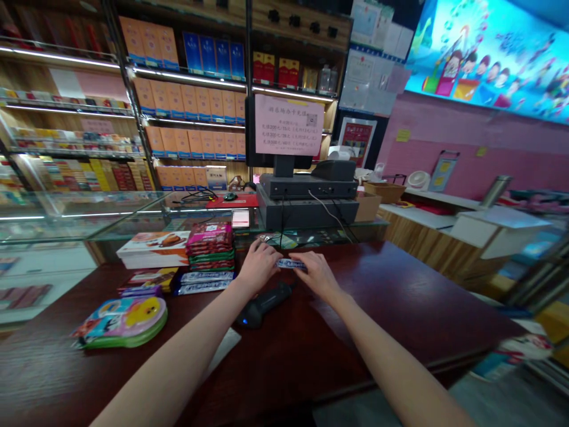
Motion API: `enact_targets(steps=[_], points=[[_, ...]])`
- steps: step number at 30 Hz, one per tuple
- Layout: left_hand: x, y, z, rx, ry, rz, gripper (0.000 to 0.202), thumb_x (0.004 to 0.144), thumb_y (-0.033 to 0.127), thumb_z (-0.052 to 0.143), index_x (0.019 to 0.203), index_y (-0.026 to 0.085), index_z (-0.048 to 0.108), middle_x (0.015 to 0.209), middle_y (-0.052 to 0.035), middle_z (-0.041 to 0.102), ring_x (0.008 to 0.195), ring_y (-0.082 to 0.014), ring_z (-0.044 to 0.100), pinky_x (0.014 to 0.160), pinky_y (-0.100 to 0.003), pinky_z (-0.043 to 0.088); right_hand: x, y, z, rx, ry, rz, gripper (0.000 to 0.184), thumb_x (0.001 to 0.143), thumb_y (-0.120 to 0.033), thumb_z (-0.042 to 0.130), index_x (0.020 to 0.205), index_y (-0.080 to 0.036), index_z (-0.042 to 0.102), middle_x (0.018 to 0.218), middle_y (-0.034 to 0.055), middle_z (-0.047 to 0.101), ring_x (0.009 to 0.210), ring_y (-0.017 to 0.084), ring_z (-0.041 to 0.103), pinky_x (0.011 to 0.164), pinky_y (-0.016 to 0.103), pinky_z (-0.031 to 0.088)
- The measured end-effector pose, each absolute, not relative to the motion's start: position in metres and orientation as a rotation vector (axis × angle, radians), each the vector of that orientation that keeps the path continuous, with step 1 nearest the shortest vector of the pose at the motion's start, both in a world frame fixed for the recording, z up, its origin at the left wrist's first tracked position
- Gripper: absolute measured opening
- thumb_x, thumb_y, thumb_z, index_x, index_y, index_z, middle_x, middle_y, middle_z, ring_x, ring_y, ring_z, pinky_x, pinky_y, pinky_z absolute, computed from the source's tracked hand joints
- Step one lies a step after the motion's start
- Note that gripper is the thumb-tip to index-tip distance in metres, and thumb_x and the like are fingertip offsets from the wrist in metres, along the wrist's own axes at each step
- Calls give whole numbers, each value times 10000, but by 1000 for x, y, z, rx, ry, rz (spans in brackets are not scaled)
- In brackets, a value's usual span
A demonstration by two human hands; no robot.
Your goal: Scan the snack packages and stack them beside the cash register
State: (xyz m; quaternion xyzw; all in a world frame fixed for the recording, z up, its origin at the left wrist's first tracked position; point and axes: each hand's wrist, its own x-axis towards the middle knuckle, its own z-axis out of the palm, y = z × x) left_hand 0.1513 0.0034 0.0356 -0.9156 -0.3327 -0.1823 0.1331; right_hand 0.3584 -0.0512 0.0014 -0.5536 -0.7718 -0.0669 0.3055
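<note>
- The left hand (258, 265) is half closed, with its fingers at the left end of the blue and white wrapped bar (291, 264); I cannot tell if it grips.
- The right hand (317, 276) curves over the bar's right end, a little open; its hold is also unclear.
- The bar is between both hands, above the black barcode scanner (264, 303) on the dark red counter (400, 296); its print is too small to read.
- Red and green packets (210, 246) are stacked near the left hand; no brand is readable.
- The pink notice (288, 124) shows Chinese lines and a QR code, too small to read.
</note>
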Motion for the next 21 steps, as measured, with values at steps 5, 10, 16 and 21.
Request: enact_targets(steps=[5, 10, 16, 21], points=[[128, 4, 35, -2610, -1023, -592, 255, 870, 285, 685, 1124, 272, 689, 1070, -40, 711, 1105, -249, 578, 1145, -487, 308, 337, -44, 5, -1400, -2060, -185, 392, 914, -153, 598, 1290, -259, 625, 1248, 73, 707, 1134, 240, 619, 948, 383, 411], [106, 2, 33, -2577, -1095, -669, 250, 883, 292, 678, 1133, 275, 681, 1073, -22, 715, 1090, -235, 591, 1169, -482, 289, 317, -38, 6, -1312, -2056, -174, 357, 941, -165, 573, 1282, -252, 627, 1230, 72, 713, 1123, 238, 627, 959, 383, 417], [80, -4, 29, -2523, -1176, -764, 240, 908, 277, 642, 1145, 298, 670, 1111, -16, 716, 1117, -231, 591, 1165, -486, 303, 297, -32, 8, -1244, -2077, -164, 400, 933, -181, 602, 1320, -281, 618, 1243, 68, 713, 1145, 244, 625, 987, 404, 424], [59, -5, 21, -2434, -1229, -860, 261, 911, 276, 635, 1168, 315, 668, 1121, -22, 720, 1124, -240, 590, 1157, -509, 308, 288, -30, 6, -1213, -2066, -188, 413, 934, -190, 628, 1335, -283, 607, 1254, 52, 712, 1151, 223, 621, 1013, 391, 417]])
